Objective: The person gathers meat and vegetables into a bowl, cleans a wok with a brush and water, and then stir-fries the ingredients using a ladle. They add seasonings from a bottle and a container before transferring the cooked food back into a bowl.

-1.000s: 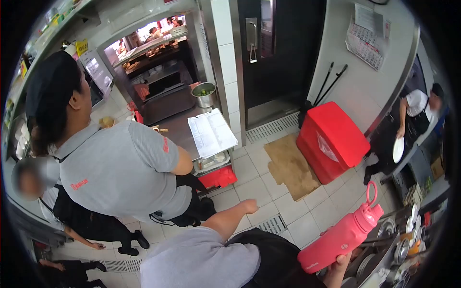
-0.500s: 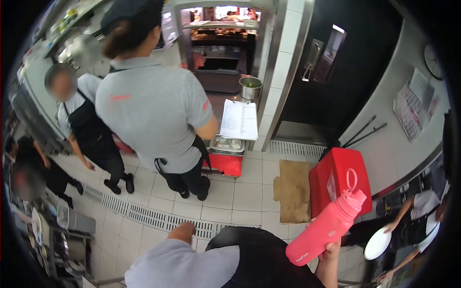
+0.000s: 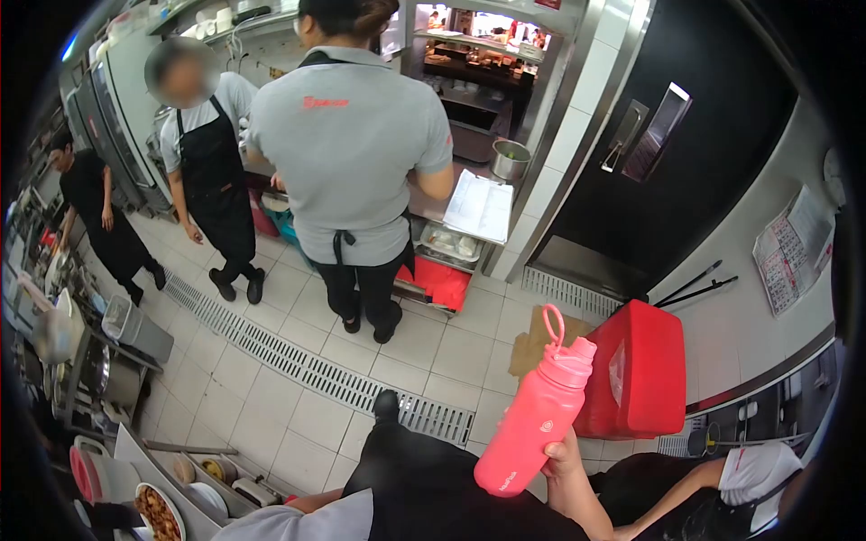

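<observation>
On my feed, the right hand [image 3: 561, 453] grips the pink bottle [image 3: 530, 422]; the left hand is hidden from me. Beyond the grip stand a red bin [image 3: 657, 374] and black door [image 3: 722, 117]; leftward, a drain grate [image 3: 293, 362] crosses the tiled floor [image 3: 248, 397].

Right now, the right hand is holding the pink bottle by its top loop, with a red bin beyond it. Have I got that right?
Not quite: the head view shows the right hand gripping the pink bottle by its body, not by the top loop. The red bin is indeed beyond it.
</observation>
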A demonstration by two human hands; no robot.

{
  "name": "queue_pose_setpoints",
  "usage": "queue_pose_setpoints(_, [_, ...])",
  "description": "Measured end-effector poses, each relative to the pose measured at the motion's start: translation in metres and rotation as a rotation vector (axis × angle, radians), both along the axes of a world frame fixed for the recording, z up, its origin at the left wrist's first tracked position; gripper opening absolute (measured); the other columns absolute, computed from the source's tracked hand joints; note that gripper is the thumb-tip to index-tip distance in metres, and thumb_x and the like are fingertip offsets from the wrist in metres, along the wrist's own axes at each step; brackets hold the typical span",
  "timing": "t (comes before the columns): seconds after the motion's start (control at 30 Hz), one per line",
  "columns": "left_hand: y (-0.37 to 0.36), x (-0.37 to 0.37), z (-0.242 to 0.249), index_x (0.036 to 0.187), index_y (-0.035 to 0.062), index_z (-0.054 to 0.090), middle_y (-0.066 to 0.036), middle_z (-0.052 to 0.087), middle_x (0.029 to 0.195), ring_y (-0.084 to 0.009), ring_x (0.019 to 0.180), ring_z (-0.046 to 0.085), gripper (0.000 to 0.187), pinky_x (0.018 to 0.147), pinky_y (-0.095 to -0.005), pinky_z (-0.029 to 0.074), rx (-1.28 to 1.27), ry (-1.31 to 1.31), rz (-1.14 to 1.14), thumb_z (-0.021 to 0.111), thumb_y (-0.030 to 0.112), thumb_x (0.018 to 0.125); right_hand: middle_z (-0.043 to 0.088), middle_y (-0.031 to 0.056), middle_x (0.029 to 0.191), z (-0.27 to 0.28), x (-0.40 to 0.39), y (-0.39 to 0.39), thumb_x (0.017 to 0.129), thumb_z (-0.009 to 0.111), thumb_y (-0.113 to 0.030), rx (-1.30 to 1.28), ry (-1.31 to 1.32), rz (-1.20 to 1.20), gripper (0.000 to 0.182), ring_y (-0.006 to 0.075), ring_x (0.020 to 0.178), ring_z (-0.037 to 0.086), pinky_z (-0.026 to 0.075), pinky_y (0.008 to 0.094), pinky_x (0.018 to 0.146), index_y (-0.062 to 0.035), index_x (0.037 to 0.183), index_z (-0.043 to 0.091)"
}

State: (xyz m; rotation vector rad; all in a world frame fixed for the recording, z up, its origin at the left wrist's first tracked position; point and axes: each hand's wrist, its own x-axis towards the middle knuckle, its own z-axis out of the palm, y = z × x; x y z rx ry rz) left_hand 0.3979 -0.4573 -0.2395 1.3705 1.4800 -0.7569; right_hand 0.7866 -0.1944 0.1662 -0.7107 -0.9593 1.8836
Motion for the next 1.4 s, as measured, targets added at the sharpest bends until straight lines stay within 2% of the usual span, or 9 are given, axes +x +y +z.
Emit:
queue_pose_setpoints(0.27, [0.014, -0.021, 0.037, 0.113, 0.0052, 0.065, -0.019, 0.058, 0.123, -0.0318, 0.117, 0.055, 0.047, 0.096, -0.0409, 0.044, -0.017, -0.017, 0.198, 0.058, 0.038, 0.081, 0.057, 0.0207, 0.117, 0.018, -0.03, -0.011, 0.056, 0.086, -0.037, 0.094, -0.042, 0.055, 0.095, 0.0353, 0.106, 0.06, 0.051, 0.0493, 0.088, 0.0034, 0.128, 0.04])
queue_pose_setpoints(0.33, [0.024, -0.036, 0.058, 0.113, 0.0042, 0.065, -0.02, 0.058, 0.123, -0.0321, 0.117, 0.054, 0.048, 0.096, -0.041, 0.044, -0.019, -0.012, 0.236, 0.057, 0.04, 0.082, 0.054, 0.0106, 0.121, 0.029, -0.043, -0.015, 0.059, 0.086, -0.036, 0.079, -0.023, 0.114, 0.095, 0.0231, 0.111, 0.056, 0.047, 0.0387, 0.092, -0.0004, 0.133, 0.039])
queue_pose_setpoints(0.47, [0.053, -0.074, 0.053, 0.111, 0.0003, 0.065, -0.022, 0.06, 0.118, -0.0342, 0.112, 0.057, 0.059, 0.093, -0.0408, 0.045, 0.01, -0.137, 0.007, 0.06, 0.048, 0.077, 0.053, 0.0102, 0.122, 0.031, -0.074, -0.021, 0.058, 0.086, -0.036, 0.076, -0.021, 0.092, 0.095, 0.0224, 0.112, 0.055, 0.047, 0.0384, 0.093, -0.0006, 0.133, 0.039])
queue_pose_setpoints(0.53, [0.064, -0.079, 0.097, 0.106, 0.0, 0.067, -0.022, 0.062, 0.115, -0.0352, 0.108, 0.059, 0.057, 0.092, -0.041, 0.046, 0.278, -0.134, 0.264, 0.061, 0.048, 0.075, 0.053, 0.0095, 0.123, 0.029, -0.092, -0.023, 0.059, 0.085, -0.037, 0.092, -0.044, 0.128, 0.095, 0.0217, 0.113, 0.054, 0.045, 0.0384, 0.094, -0.001, 0.133, 0.039])
queue_pose_setpoints(0.63, [0.06, -0.096, 0.098, 0.1, 0.0002, 0.068, -0.022, 0.063, 0.113, -0.0347, 0.107, 0.06, 0.054, 0.09, -0.04, 0.047, 0.298, -0.134, 0.313, 0.062, 0.047, 0.073, 0.052, 0.0086, 0.123, 0.026, -0.116, -0.022, 0.059, 0.085, -0.037, 0.122, -0.039, 0.197, 0.095, 0.0209, 0.114, 0.053, 0.045, 0.0382, 0.095, -0.0016, 0.133, 0.039])
queue_pose_setpoints(0.77, [0.043, -0.129, 0.074, 0.096, 0.0024, 0.07, -0.021, 0.064, 0.109, -0.0347, 0.105, 0.06, 0.052, 0.088, -0.0399, 0.048, 0.274, -0.183, 0.231, 0.063, 0.047, 0.071, 0.052, 0.008, 0.123, 0.042, -0.151, -0.028, 0.059, 0.085, -0.038, 0.153, -0.039, 0.218, 0.095, 0.0202, 0.114, 0.052, 0.044, 0.0377, 0.095, -0.0024, 0.134, 0.038])
queue_pose_setpoints(0.93, [-0.041, -0.175, -0.031, 0.086, 0.0063, 0.073, -0.02, 0.066, 0.102, -0.0355, 0.098, 0.063, 0.046, 0.084, -0.0413, 0.049, 0.205, -0.101, 0.117, 0.061, 0.048, 0.072, 0.052, 0.0079, 0.123, 0.048, -0.182, -0.03, 0.06, 0.084, -0.037, 0.143, -0.006, 0.231, 0.094, 0.0196, 0.113, 0.052, 0.044, 0.0369, 0.096, -0.0027, 0.134, 0.038])
queue_pose_setpoints(1.03, [-0.044, -0.206, -0.001, 0.093, 0.0071, 0.071, -0.021, 0.066, 0.099, -0.0362, 0.095, 0.064, 0.044, 0.082, -0.0409, 0.05, 0.137, -0.122, -0.157, 0.06, 0.046, 0.077, 0.052, 0.0112, 0.126, 0.049, -0.197, -0.025, 0.059, 0.086, -0.04, 0.159, 0.0, 0.301, 0.1, 0.0227, 0.116, 0.052, 0.044, 0.0395, 0.096, -0.0014, 0.136, 0.036])
queue_pose_setpoints(1.4, [-0.008, -0.216, 0.078, 0.097, 0.0054, 0.069, -0.02, 0.067, 0.098, -0.0346, 0.093, 0.064, 0.041, 0.08, -0.0398, 0.05, 0.163, -0.063, -0.022, 0.059, 0.042, 0.08, 0.044, 0.0082, 0.131, 0.062, -0.207, 0.006, 0.063, 0.08, -0.036, 0.331, 0.039, 0.5, 0.105, 0.02, 0.123, 0.042, 0.034, 0.038, 0.104, -0.0058, 0.144, 0.02])
